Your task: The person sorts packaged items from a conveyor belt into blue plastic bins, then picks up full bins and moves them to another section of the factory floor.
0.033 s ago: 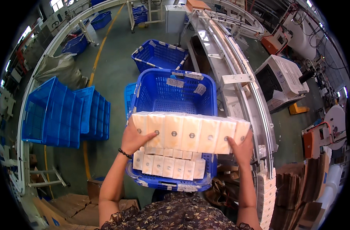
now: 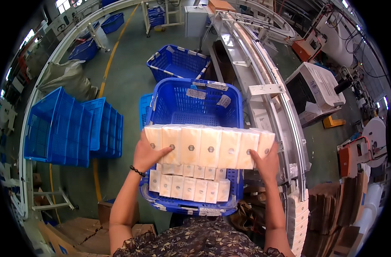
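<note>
Between my two hands is a row of several white, film-wrapped packs (image 2: 210, 147) that look like tissue packs, each with a small round mark. My left hand (image 2: 149, 150) presses the row's left end, thumb across the front. At the right end my right hand (image 2: 266, 162) grips in the same way. The row hangs over a blue plastic basket (image 2: 195, 88) with perforated walls. Two lower rows of similar packs (image 2: 189, 188) lie in the basket's near part. Its far part shows a bare bottom. The fingers behind the held row are hidden.
A second blue basket (image 2: 178, 64) stands just beyond. Stacked light-blue crates (image 2: 58, 128) are on the left. Along the right runs a metal conveyor (image 2: 270, 100), with another column of packs (image 2: 299, 222) near its lower end. Cardboard (image 2: 82, 233) lies at the lower left.
Both hands have shifted slightly left with the held row of packs. The grip is the same, and the packs in the basket stay in place.
</note>
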### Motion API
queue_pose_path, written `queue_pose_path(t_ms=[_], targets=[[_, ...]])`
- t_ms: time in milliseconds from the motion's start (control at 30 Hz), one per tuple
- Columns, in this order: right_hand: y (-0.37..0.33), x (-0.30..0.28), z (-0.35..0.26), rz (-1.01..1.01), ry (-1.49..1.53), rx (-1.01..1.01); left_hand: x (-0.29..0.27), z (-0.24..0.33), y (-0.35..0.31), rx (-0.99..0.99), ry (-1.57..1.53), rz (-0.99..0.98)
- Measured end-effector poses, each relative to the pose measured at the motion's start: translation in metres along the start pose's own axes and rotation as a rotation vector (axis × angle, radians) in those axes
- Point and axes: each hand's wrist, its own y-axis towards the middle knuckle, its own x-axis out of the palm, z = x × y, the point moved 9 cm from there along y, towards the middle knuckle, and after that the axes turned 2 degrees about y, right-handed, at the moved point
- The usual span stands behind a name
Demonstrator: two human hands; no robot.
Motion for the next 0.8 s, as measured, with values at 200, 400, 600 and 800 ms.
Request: queue_pose_path(t_ms=[200,400,600,800], targets=[[0.091,0.118,0.041,0.059,0.074,-0.024,-0.006,-0.021,0.102,-0.027,0.100,0.043],[0.118,0.237,0.124,0.130,0.252,0.176,0.038,-0.024,0.187,0.117,0.230,0.076],[0.117,0.319,0.204,0.129,0.173,0.329,0.121,-0.078,0.228,0.069,0.321,-0.041],[0.126,0.408,0.258,-0.365,-0.453,0.315,0.285,-0.291,0.195,-0.401,0.643,-0.569]])
